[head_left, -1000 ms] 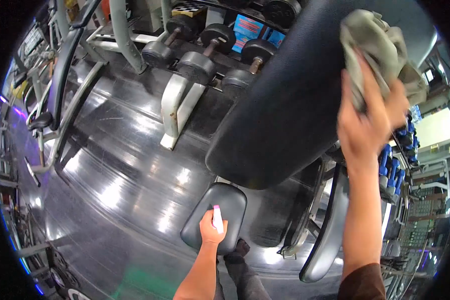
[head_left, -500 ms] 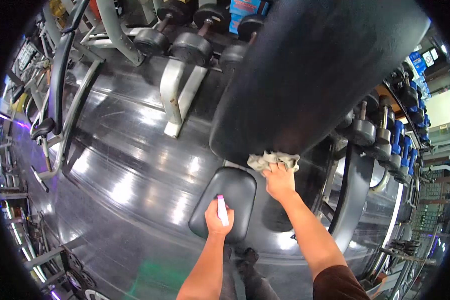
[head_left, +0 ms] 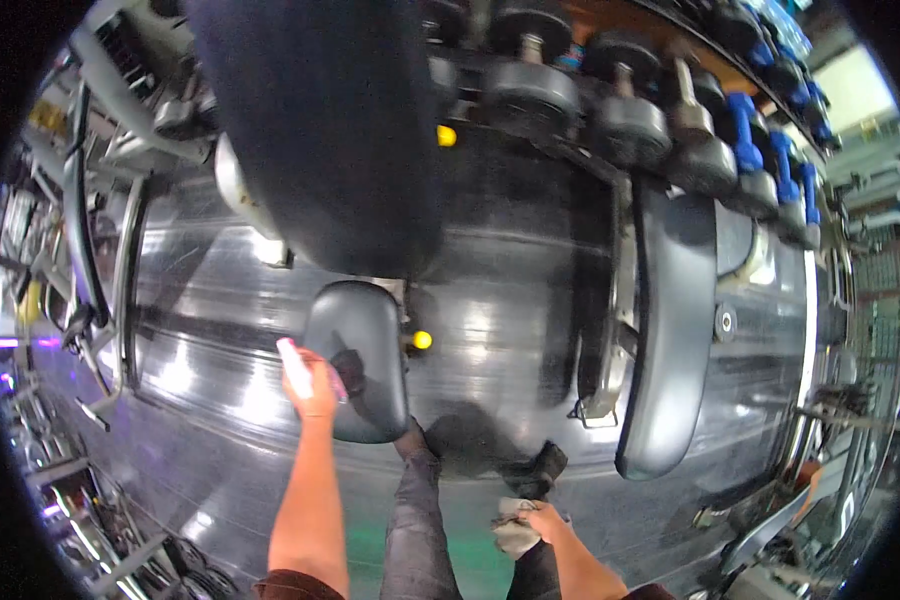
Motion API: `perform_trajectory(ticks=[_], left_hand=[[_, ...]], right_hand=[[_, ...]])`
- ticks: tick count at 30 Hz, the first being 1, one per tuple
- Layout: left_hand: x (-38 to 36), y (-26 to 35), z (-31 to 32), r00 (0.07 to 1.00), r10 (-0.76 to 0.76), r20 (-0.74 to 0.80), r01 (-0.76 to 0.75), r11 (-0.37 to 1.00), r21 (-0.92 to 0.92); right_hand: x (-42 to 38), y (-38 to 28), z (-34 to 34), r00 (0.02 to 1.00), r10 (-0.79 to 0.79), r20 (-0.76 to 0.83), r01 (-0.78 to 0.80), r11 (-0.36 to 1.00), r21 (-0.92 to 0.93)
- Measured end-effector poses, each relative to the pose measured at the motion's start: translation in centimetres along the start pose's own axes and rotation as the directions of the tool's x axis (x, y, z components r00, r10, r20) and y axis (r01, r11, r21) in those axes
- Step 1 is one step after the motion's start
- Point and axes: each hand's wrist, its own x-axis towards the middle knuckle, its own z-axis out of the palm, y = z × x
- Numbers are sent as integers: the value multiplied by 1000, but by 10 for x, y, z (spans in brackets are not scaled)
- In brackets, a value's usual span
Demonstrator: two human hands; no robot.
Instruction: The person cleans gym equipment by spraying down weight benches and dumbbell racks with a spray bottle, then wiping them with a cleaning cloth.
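Note:
My left hand [head_left: 315, 388] is wrapped round a white bottle with a pink top [head_left: 295, 368], beside the left edge of the black padded seat [head_left: 358, 345]. Down near my legs, my right hand [head_left: 545, 522] grips a crumpled pale cloth [head_left: 515, 532], away from any bench. Above the seat rises a large black backrest [head_left: 320, 130], which neither hand touches.
A second black bench [head_left: 670, 340] stands to the right. Dumbbells [head_left: 625, 125] line a rack at the upper right. Yellow knobs [head_left: 422, 340] stick out beside the seat. Gym machine frames [head_left: 130, 290] stand at the left.
The view has swung right and the bench appears further left. My right hand has left the backrest's lower edge and come down with the cloth. My left hand, with the bottle, has shifted to the seat's left side.

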Motion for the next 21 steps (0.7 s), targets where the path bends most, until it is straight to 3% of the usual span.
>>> perform_trajectory(ticks=[2, 3, 4, 6, 9, 11, 12, 13, 14, 16, 17, 18, 19, 20, 21], left_hand=[[-3, 5, 1, 981, 191, -2, -189, 969, 160], [0, -11, -8, 982, 180, 51, -186, 967, 175], [-19, 15, 2, 973, 233, 10, -229, 946, 230], [-38, 8, -1, 995, 91, -37, -89, 994, 60], [-109, 17, 14, 999, -7, -37, 8, 999, 34], [-162, -4, 23, 999, -14, 35, 11, 996, 87], [-199, -2, 44, 999, -38, 13, 39, 997, -69], [-232, 1, 53, 975, -161, 150, 167, 986, -27], [-269, 13, 75, 952, -272, 140, 254, 958, 137], [-327, 4, 109, 850, -380, 366, 409, 913, -3], [-362, 28, 144, 843, -298, 448, 389, 913, -124], [-388, 70, 175, 782, -358, 511, 452, 890, -67], [-410, 94, 204, 776, -340, 531, 431, 901, -53], [-425, 104, 221, 724, -396, 565, 463, 886, 28], [-439, 111, 239, 691, -345, 636, 444, 896, 4]], right_hand=[[-2, 18, -17, 970, -30, 239, -54, 941, 335], [-8, 26, -27, 935, -67, 349, -119, 866, 486], [-20, 19, -47, 889, -74, 452, -184, 846, 501], [-44, 8, -84, 859, -77, 506, -251, 798, 548], [-67, 1, -153, 799, -216, 561, -232, 750, 619], [-98, -8, -201, 862, -215, 459, -119, 794, 596], [-121, -18, -226, 901, -195, 387, -67, 819, 569], [-122, -11, -246, 895, -266, 359, -6, 797, 604], [-119, -1, -271, 885, -336, 324, 59, 769, 636], [-135, -10, -328, 890, -439, 121, 350, 829, 436], [-157, -28, -353, 885, -466, -13, 456, 859, 233], [-152, -28, -376, 805, -583, -110, 593, 790, 155], [-144, -34, -396, 743, -635, -211, 651, 759, 6], [-136, -43, -413, 709, -619, -336, 607, 779, -154], [-107, -46, -426, 528, -725, -442, 718, 659, -223]])
